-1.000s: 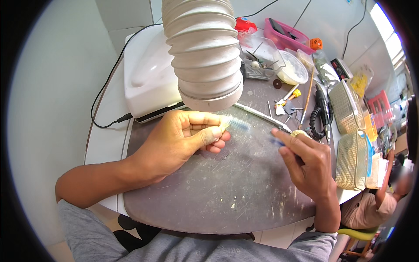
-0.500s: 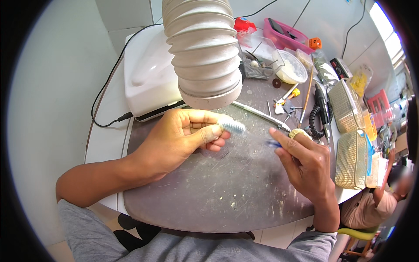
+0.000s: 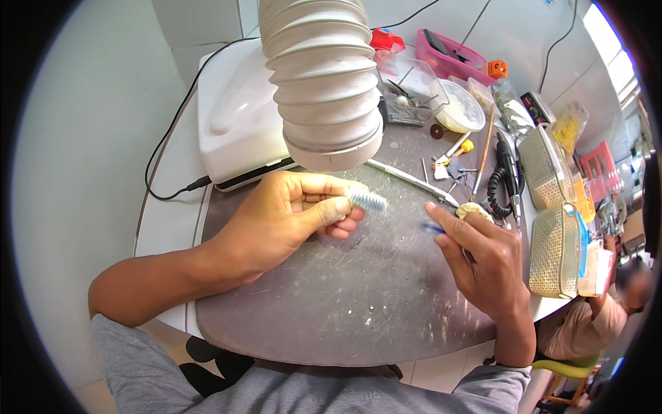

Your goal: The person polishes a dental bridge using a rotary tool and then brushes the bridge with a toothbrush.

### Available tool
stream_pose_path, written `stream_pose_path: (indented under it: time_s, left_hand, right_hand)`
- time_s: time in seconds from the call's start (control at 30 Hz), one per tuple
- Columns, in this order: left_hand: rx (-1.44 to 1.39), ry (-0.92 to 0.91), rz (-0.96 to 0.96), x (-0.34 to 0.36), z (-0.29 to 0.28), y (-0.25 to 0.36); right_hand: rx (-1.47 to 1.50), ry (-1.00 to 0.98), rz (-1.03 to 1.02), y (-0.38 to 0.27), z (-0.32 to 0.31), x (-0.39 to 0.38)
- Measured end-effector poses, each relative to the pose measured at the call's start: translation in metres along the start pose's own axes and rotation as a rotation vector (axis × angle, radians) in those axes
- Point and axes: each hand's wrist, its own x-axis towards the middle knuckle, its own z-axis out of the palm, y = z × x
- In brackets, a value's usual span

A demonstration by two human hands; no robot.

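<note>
My right hand (image 3: 483, 259) is closed round the blue-tinted handle of a toothbrush (image 3: 432, 228), whose clear middle is blurred. The brush's pale blue bristles (image 3: 369, 201) meet the fingertips of my left hand (image 3: 296, 214). Those fingertips are pinched together, and something small and whitish shows at them, mostly hidden by the bristles and fingers. Both hands are above the grey work mat (image 3: 296, 303). Just behind my right fingers lies a cream-coloured lump (image 3: 474, 211).
A ribbed white hose (image 3: 324, 90) hangs close above my left hand, beside a white box-shaped machine (image 3: 238, 117). To the right are a black handpiece (image 3: 508, 165), small tools and woven baskets (image 3: 554, 252). A seated person (image 3: 579, 331) is at the far right.
Both hands stay almost in place. The brush is blurred in both frames, with its bristles at my left fingertips. The person at the right has shifted slightly.
</note>
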Motion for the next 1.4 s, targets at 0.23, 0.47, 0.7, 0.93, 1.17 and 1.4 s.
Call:
stream_pose_path:
  time_s: [0.23, 0.47, 0.7, 0.93, 1.17, 1.4]
  left_hand:
    - [0.013, 0.023, -0.015, 0.000, -0.001, 0.002]
    - [-0.029, 0.018, 0.025, 0.000, 0.000, -0.002]
    - [-0.078, 0.026, 0.003, -0.001, 0.001, 0.002]
    - [-0.065, 0.041, 0.027, 0.000, 0.001, -0.002]
    - [-0.043, 0.051, 0.013, -0.001, 0.001, 0.000]
    - [0.065, 0.024, -0.001, -0.002, 0.000, 0.002]
  right_hand:
    - [0.075, -0.076, 0.002, -0.001, -0.003, 0.000]
    - [0.068, -0.080, 0.009, -0.002, -0.005, 0.000]
    - [0.035, 0.060, 0.060, -0.002, 0.000, 0.000]
    - [0.177, -0.084, 0.127, 0.003, -0.007, -0.002]
    - [0.093, -0.066, 0.060, 0.002, -0.002, 0.002]
    - [0.047, 0.030, 0.036, 0.005, -0.010, 0.003]
